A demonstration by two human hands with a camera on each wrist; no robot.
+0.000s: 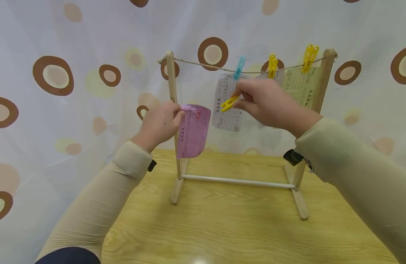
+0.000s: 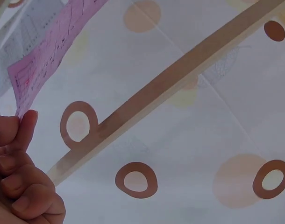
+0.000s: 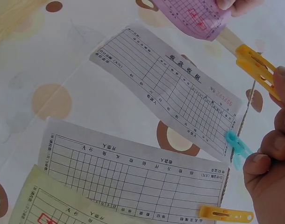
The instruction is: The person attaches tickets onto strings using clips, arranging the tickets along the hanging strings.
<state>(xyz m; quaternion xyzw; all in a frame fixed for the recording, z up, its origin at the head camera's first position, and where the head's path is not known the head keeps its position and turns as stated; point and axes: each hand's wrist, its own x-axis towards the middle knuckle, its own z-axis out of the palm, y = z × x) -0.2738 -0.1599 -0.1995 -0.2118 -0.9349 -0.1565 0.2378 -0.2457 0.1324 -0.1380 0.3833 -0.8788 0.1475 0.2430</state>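
Observation:
My left hand (image 1: 162, 123) pinches a pink receipt slip (image 1: 194, 132) by its upper corner, in front of the rack's left post. The slip hangs down from my fingertips, below the rope (image 1: 203, 65). Between thumb and fingers my right hand (image 1: 267, 101) holds a yellow clothespin (image 1: 228, 104), its tip pointing left toward the pink slip but apart from it. Behind that hand a white receipt slip (image 3: 168, 88) hangs from the rope by a blue clothespin (image 1: 239, 67). In the right wrist view, another white slip (image 3: 133, 172) hangs beside it by a yellow clothespin (image 3: 225, 214).
A yellow-green slip (image 1: 298, 84) hangs by yellow clothespins (image 1: 310, 58) near the right post (image 1: 324, 79). The wooden rack stands on a wood-grain table (image 1: 229, 220), with a white bar (image 1: 237, 181) low between its posts. Behind it hangs a dotted curtain (image 1: 100, 36).

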